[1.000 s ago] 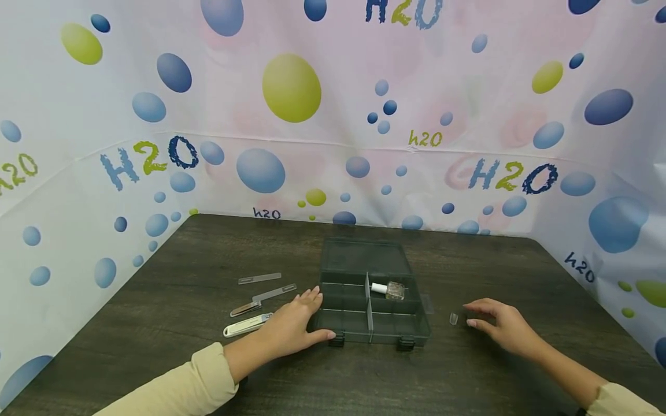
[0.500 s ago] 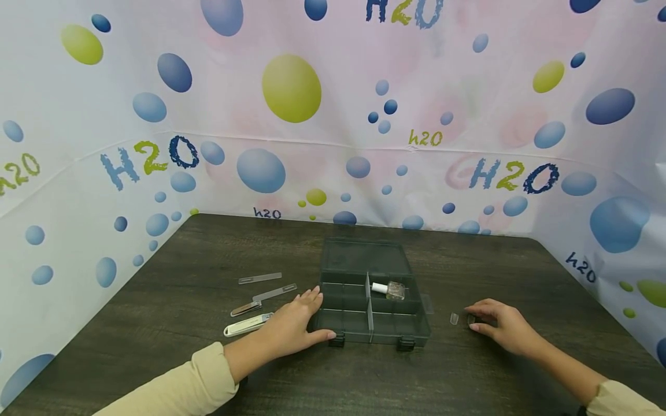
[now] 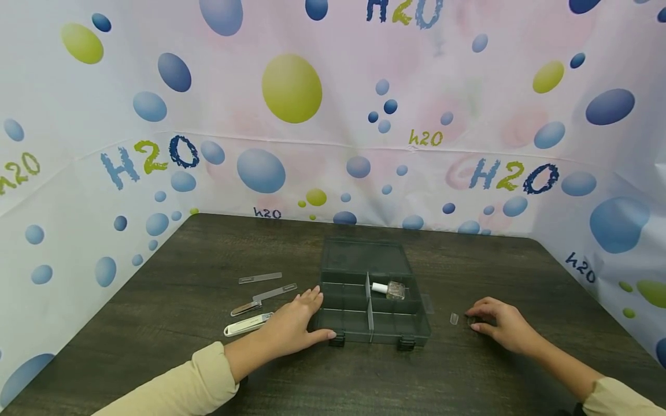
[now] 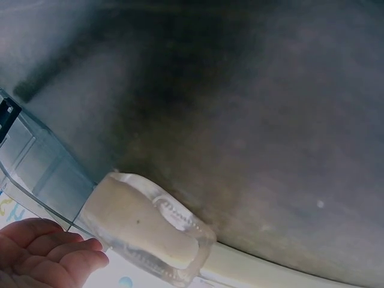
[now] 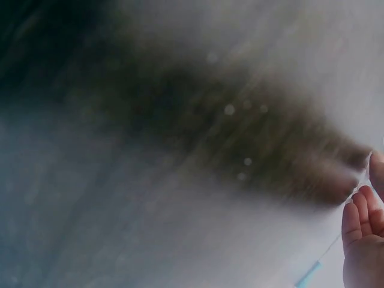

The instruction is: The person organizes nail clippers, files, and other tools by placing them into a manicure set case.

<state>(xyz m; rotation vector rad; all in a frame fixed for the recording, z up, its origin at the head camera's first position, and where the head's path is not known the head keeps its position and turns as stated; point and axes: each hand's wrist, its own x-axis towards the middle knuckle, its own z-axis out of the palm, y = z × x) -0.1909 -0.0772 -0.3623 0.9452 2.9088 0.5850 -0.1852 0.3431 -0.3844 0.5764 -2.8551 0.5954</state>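
My left hand (image 3: 293, 320) rests at the left side of a dark see-through compartment box (image 3: 370, 333), fingers straight and thumb along its front edge. The box's lid (image 3: 362, 257) lies back, open. Inside, a nail polish bottle (image 3: 395, 290) with a white cap lies in the back right compartment. To the right, my right hand (image 3: 504, 326) pinches a small clear piece (image 3: 470, 320) between thumb and fingers, low over the table. A similar small clear plastic piece (image 3: 454, 319) lies just left of those fingertips. In the right wrist view the fingers (image 5: 360, 219) show only at the edge.
Left of the box lie a large cream nail clipper (image 3: 244, 326), partly behind my left hand, and a smaller nail clipper (image 3: 245, 308). Two clear strips (image 3: 260, 278) lie behind them. A printed curtain (image 3: 333, 173) stands round the dark table (image 3: 171, 323).
My right fingers have closed in slightly, and the small clear piece has come into view between them. The left hand and the box stay put.
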